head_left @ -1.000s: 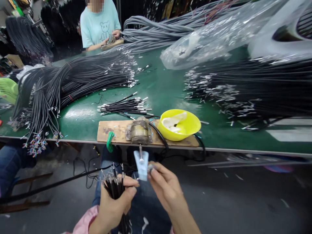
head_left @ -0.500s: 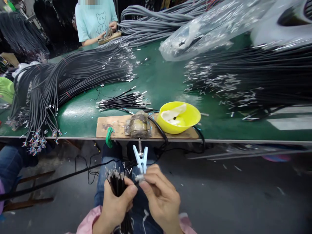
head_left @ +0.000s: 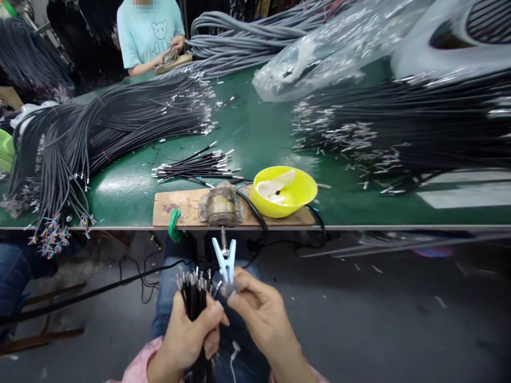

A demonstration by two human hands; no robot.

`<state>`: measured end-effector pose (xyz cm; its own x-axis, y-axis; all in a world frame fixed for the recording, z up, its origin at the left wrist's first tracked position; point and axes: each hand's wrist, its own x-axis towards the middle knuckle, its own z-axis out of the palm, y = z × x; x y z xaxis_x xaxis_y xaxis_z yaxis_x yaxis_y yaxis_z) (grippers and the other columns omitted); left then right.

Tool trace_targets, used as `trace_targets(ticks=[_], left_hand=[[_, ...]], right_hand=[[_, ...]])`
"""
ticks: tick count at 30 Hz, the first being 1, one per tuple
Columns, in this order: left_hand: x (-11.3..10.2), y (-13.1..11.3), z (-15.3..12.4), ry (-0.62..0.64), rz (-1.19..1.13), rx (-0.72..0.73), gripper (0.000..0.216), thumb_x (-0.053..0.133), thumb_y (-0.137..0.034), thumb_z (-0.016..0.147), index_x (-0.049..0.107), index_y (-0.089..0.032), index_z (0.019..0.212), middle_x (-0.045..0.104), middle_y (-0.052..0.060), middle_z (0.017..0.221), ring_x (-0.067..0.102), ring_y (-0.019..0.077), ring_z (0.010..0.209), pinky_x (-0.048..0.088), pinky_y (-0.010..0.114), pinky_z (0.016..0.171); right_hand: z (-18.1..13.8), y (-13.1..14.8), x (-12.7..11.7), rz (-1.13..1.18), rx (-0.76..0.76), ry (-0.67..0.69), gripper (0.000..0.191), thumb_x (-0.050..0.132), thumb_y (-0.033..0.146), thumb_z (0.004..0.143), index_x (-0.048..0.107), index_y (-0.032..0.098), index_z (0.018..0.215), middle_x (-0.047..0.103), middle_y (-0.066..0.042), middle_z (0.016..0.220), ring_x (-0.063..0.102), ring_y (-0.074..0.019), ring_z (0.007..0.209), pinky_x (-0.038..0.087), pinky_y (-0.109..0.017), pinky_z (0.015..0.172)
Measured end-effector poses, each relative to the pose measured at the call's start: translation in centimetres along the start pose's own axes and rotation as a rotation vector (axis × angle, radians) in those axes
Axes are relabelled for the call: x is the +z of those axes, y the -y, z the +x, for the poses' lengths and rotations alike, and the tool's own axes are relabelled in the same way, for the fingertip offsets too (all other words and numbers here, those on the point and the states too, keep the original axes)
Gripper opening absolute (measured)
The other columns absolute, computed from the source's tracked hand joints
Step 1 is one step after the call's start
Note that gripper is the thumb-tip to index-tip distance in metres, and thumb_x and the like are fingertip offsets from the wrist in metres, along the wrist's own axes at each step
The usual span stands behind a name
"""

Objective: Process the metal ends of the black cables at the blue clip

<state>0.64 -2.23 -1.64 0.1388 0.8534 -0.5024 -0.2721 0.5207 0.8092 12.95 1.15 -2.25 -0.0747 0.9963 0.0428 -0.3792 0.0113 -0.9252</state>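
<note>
Green tabletop (head_left: 255,127) stretches across the middle of the frame, above a dark gray floor (head_left: 379,314) at the lower right. Piled black cables (head_left: 431,122) with bared silvery ends fill the right side; another long heap of black cables (head_left: 128,119) lies at left, its near ends hanging over the table's front edge. At the top centre are looped gray cables (head_left: 239,40), with a clear plastic bag (head_left: 319,58) to their right. Toward the upper left, a co-worker in a light blue shirt (head_left: 147,37) has both hands at a small object.

Along the front edge, left of centre, lies a wooden board (head_left: 167,210), bearing a yellow bowl (head_left: 293,207) at its right end. Low in the centre, the left hand (head_left: 197,332) is closed around a bunch of short black cables (head_left: 192,300), held upright with stripped tips on top. Beside it, the right hand (head_left: 263,319) has thumb and fingers pinched together on a pale scrap (head_left: 229,290), too blurred to identify. Mounted on the board is a small motor (head_left: 222,206); from its shaft a pale blue clip (head_left: 225,263) hangs just above the right fingertips.
</note>
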Motion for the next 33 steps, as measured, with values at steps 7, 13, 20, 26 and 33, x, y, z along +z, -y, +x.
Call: trace_targets(ticks=[7, 13, 20, 26, 33], left_hand=[[0.4, 1.1, 0.0, -0.113, 0.017, 0.079, 0.046, 0.079, -0.046, 0.06, 0.044, -0.019, 0.072, 0.044, -0.01, 0.045, 0.035, 0.0014, 0.032, 0.028, 0.015, 0.033], [-0.1, -0.4, 0.4, -0.062, 0.054, 0.083, 0.036, 0.074, -0.045, 0.067, 0.058, -0.013, 0.065, 0.039, -0.008, 0.036, 0.031, 0.0029, 0.029, 0.022, 0.017, 0.032], [0.7, -2.0, 0.3, -0.055, 0.076, 0.202, 0.022, 0.082, -0.029, 0.058, 0.068, -0.012, 0.056, 0.059, 0.002, 0.057, 0.053, 0.0116, 0.056, 0.045, 0.024, 0.056], [0.7, -1.7, 0.1, -0.151, 0.041, 0.258, 0.018, 0.082, -0.024, 0.057, 0.068, -0.013, 0.061, 0.057, 0.0, 0.062, 0.049, 0.0081, 0.05, 0.04, 0.022, 0.048], [1.0, -2.0, 1.0, -0.175, -0.002, 0.25, 0.029, 0.08, -0.035, 0.06, 0.063, -0.014, 0.069, 0.05, -0.004, 0.055, 0.036, 0.0025, 0.035, 0.026, 0.018, 0.035]], right_hand=[[-1.0, -0.8, 1.3, -0.294, -0.357, -0.219, 0.015, 0.056, 0.012, 0.082, 0.056, 0.021, 0.07, 0.05, 0.001, 0.065, 0.048, -0.014, 0.06, 0.042, -0.024, 0.054], [-0.2, 0.4, -0.3, -0.434, -0.508, -0.027, 0.016, 0.057, 0.006, 0.079, 0.063, 0.021, 0.076, 0.057, -0.002, 0.069, 0.052, -0.0159, 0.066, 0.044, -0.027, 0.062], [2.4, 0.7, -1.8, 0.252, 0.418, 0.322, 0.044, 0.081, 0.054, 0.048, 0.063, 0.014, 0.052, 0.046, 0.004, 0.047, 0.036, -0.0078, 0.044, 0.027, -0.022, 0.043], [4.6, 1.0, -0.4, 0.391, 0.335, 0.11, 0.037, 0.071, 0.052, 0.069, 0.071, 0.015, 0.064, 0.055, 0.001, 0.053, 0.038, -0.0084, 0.046, 0.034, -0.022, 0.046], [5.5, 0.8, 1.3, 0.58, 0.31, 0.056, 0.031, 0.079, 0.046, 0.062, 0.075, 0.017, 0.071, 0.068, -0.002, 0.064, 0.051, -0.0098, 0.051, 0.041, -0.02, 0.048]])
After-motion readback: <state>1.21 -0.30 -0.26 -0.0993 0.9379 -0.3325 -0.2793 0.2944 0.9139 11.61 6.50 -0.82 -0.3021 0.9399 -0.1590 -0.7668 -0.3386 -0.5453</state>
